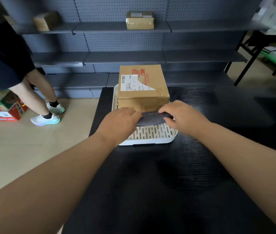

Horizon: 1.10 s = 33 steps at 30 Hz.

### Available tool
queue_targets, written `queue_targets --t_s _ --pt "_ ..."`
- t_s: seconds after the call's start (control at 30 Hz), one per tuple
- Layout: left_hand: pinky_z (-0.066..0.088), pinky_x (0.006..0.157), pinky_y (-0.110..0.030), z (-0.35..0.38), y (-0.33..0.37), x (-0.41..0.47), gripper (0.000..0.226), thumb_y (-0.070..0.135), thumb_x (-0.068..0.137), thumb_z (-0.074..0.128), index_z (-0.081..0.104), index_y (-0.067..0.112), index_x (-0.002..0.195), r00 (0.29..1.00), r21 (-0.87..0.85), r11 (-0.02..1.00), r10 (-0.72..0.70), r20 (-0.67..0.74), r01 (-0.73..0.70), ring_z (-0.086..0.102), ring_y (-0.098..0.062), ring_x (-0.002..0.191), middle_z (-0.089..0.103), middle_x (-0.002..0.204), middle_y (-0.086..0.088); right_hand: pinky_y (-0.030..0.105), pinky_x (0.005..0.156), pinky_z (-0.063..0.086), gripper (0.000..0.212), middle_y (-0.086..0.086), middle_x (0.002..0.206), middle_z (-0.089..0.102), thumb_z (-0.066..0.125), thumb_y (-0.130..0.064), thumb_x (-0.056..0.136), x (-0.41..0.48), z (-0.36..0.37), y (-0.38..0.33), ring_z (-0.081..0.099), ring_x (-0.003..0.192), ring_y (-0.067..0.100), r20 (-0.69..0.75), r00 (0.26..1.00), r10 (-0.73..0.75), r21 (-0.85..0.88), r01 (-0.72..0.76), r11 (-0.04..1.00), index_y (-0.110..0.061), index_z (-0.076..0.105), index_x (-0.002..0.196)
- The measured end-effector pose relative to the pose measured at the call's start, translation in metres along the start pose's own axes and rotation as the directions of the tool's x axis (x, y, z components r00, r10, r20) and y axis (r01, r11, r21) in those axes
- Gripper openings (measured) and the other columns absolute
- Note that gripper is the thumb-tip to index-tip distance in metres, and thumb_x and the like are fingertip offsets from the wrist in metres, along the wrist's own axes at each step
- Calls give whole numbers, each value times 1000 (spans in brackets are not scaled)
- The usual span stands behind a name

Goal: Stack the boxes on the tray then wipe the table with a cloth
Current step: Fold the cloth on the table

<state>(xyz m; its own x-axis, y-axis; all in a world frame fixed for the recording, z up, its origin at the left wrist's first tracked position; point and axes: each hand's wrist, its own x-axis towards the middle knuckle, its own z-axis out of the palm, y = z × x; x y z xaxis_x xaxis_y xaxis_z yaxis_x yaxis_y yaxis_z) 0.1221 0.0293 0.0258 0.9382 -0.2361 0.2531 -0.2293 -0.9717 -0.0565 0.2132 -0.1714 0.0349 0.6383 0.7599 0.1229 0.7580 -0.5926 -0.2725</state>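
Both hands, the left hand (120, 123) and right hand (183, 115), pinch a dark cloth (152, 119) over the tray (150, 141), just before the boxes (142, 85) stacked on it, so wiping the table (167, 183) seems next, needing the cloth spread flat.

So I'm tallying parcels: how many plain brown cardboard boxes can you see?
3: one box on the white tray, two on the upper shelf, centre and blurred left. A box beneath the tray one may be hidden.
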Motion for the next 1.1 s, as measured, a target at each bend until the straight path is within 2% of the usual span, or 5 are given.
queue_targets --t_s 0.27,0.43,0.57,0.77,1.1 --pt "43 46 -29 37 -13 8 29 5 52 83 64 11 73 991 78 992 88 98 -96 60 -25 57 62 65 -5 37 88 44 25 12 110 65 57 -2 88 4 45 11 53 109 30 2 1000 -15 -3 15 1000 -2 63 112" --pt "53 72 -33 57 -15 3 31 11 69 78 66 15 97 978 20 999 36 206 -41 65 -23 85 68 93 -4 37 91 45 29 8 119 61 53 -9 93 3 63 19 49 116 25 79 997 -14 -32 17 999 -7 60 121" --pt "44 94 -32 60 -19 4 28 19 91 58 61 17 118 945 -59 994 108 308 -95 56 -23 111 62 117 -2 25 102 32 35 -4 134 54 44 -25 100 3 66 25 41 126 14 276 961 -3 4 2 1000 -19 54 133" --pt "38 103 -29 62 -31 9 35 30 98 44 56 19 130 884 -206 978 115 454 -21 49 -19 121 57 130 1 25 110 28 36 -3 142 50 40 -24 102 14 62 28 40 133 13 383 924 5 13 -11 1000 -21 53 135" --pt "37 103 -26 68 -25 16 35 22 97 50 55 18 131 888 -269 946 -39 459 181 47 -17 122 50 137 2 25 108 28 37 -3 142 48 47 -16 99 19 77 22 41 131 15 270 952 147 41 -164 986 -20 53 135"
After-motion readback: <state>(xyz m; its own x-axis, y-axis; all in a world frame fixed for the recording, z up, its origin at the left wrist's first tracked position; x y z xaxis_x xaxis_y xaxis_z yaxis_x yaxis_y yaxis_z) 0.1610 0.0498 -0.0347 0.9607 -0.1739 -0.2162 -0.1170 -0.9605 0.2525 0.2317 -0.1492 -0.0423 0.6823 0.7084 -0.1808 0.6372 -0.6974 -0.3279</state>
